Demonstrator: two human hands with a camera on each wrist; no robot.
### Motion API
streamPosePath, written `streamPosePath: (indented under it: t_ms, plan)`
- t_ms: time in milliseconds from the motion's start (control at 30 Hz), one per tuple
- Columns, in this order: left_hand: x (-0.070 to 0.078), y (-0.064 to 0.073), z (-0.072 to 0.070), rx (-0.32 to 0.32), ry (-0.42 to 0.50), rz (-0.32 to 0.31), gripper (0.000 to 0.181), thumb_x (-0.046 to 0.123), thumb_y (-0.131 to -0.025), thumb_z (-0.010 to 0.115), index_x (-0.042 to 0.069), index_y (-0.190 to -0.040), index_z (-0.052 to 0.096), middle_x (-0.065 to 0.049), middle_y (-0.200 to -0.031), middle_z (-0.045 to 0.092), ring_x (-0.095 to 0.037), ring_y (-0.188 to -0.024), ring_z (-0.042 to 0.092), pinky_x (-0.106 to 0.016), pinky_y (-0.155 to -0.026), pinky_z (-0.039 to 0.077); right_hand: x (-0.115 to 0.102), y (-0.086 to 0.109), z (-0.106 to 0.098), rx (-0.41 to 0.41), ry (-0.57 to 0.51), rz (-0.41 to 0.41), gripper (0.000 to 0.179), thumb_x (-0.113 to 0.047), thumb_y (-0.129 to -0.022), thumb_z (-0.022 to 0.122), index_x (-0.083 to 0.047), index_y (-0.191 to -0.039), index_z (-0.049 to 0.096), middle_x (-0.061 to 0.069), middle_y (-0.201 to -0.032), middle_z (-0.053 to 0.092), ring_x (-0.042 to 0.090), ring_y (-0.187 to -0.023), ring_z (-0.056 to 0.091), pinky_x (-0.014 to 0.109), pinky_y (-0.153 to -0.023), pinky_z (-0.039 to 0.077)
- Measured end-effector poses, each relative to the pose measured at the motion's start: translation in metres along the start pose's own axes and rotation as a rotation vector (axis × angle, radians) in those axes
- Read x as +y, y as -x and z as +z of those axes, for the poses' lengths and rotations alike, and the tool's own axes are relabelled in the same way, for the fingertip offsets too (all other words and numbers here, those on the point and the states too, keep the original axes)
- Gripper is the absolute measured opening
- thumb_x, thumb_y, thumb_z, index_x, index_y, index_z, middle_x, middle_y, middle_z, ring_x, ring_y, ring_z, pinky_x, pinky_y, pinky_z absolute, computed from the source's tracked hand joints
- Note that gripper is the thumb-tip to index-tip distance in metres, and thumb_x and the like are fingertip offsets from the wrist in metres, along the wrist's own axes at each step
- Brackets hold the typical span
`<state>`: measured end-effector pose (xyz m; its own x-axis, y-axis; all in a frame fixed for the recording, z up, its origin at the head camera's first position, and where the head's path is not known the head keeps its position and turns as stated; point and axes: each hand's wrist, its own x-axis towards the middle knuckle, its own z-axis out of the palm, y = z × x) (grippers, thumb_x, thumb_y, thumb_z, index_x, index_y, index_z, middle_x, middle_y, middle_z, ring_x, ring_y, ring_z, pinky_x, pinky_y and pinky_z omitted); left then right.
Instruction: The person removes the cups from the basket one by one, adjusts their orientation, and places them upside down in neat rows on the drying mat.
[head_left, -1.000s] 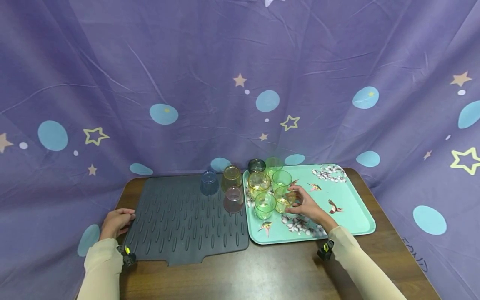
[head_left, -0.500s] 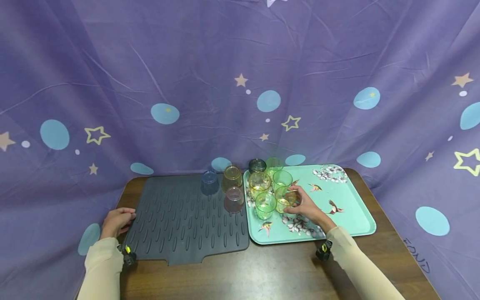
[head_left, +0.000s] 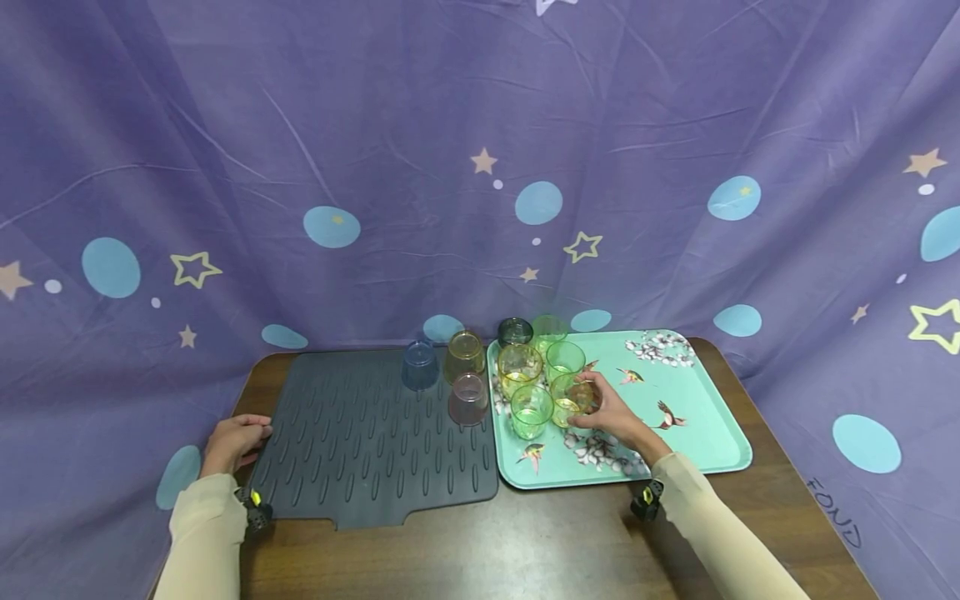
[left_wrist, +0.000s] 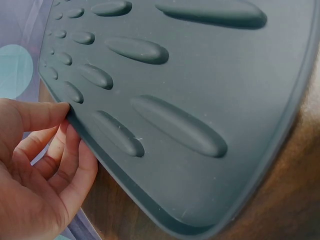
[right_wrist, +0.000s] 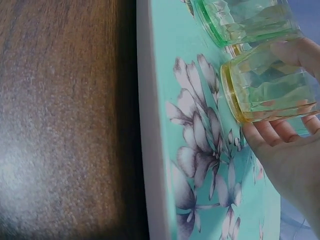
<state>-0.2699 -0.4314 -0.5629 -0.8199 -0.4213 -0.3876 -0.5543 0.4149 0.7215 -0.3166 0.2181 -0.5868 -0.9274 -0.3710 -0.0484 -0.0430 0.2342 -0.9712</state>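
Observation:
My right hand (head_left: 611,414) grips a yellow glass tumbler (right_wrist: 270,85) that stands upright on the mint tray (head_left: 705,433). In the right wrist view, the thumb is on one side of it and the fingers on the other. Right beside it stands a green tumbler (head_left: 530,412). Over at the left, my left hand (left_wrist: 45,160) pinches the raised edge of the dark grey ribbed drying mat (head_left: 360,450). Its fingertips under the rim are partly hidden.
Upside down on the mat stand a blue glass (head_left: 420,367), an amber glass (head_left: 465,358) and a pinkish glass (head_left: 468,400). The tray also holds a dark glass (head_left: 515,333), another yellow glass (head_left: 519,367) and green glasses (head_left: 565,360). Behind the wooden table (head_left: 525,542) hangs a purple curtain (head_left: 420,167).
The right thumb has shifted slightly along the yellow tumbler, while the tumbler stays on the tray. My left hand keeps its place at the mat's edge.

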Motion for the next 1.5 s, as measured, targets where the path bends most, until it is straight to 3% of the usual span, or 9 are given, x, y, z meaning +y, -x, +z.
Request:
streamPosePath:
  t_ms: [433,700,800,1000,1200,1500]
  plan:
    - [0.002,0.002,0.002,0.012,-0.005,-0.011,0.027,0.006,-0.091,0.061,-0.005,-0.116,0.064,-0.025,-0.115,0.062,-0.036,-0.102,0.06,-0.037,-0.068,0.058,-0.004,0.009,-0.006,0.001,-0.053,-0.02,0.079,0.0,-0.085,0.077,-0.001,-0.149,0.031,0.035,-0.14,0.045,0.046,-0.122,0.053,0.033,-0.084,0.059]
    - [0.0,0.002,0.003,0.004,-0.024,-0.012,0.029,0.007,-0.093,0.06,-0.005,-0.118,0.062,-0.025,-0.117,0.06,-0.036,-0.103,0.058,-0.04,-0.073,0.059,-0.006,0.018,-0.02,-0.059,-0.076,-0.06,0.074,0.0,-0.089,0.072,0.003,-0.149,0.029,0.037,-0.136,0.047,0.023,-0.112,0.062,0.035,-0.084,0.06]
    - [-0.001,0.002,0.002,0.001,-0.024,-0.01,0.03,0.006,-0.092,0.06,-0.006,-0.119,0.062,-0.025,-0.116,0.06,-0.036,-0.103,0.058,-0.039,-0.071,0.059,-0.007,0.022,-0.025,-0.077,-0.105,-0.064,0.07,-0.001,-0.091,0.071,0.001,-0.148,0.031,0.029,-0.132,0.051,0.017,-0.107,0.063,0.035,-0.085,0.06]
    - [0.0,0.002,0.001,-0.004,-0.023,0.0,0.031,0.006,-0.092,0.059,-0.007,-0.12,0.061,-0.026,-0.116,0.06,-0.038,-0.104,0.057,-0.039,-0.072,0.058,-0.011,0.028,-0.033,-0.138,-0.243,-0.117,0.06,0.004,-0.096,0.061,-0.001,-0.148,0.033,0.007,-0.123,0.058,0.016,-0.107,0.063,0.03,-0.086,0.059]
    - [0.0,0.002,0.0,-0.018,-0.022,0.003,0.032,0.006,-0.093,0.058,-0.008,-0.121,0.06,-0.027,-0.119,0.059,-0.038,-0.106,0.057,-0.042,-0.075,0.058,-0.019,0.026,-0.038,-0.198,-0.339,-0.213,0.055,0.007,-0.099,0.052,0.002,-0.15,0.032,0.002,-0.128,0.059,0.013,-0.114,0.061,0.028,-0.088,0.057]
    - [0.002,0.003,0.001,-0.006,-0.022,0.004,0.029,0.007,-0.093,0.061,-0.007,-0.118,0.061,-0.024,-0.113,0.061,-0.036,-0.102,0.058,-0.041,-0.074,0.059,-0.051,0.016,-0.037,-0.184,-0.282,-0.239,0.057,0.004,-0.098,0.053,-0.003,-0.151,0.035,0.004,-0.136,0.052,0.013,-0.12,0.054,0.028,-0.091,0.054]
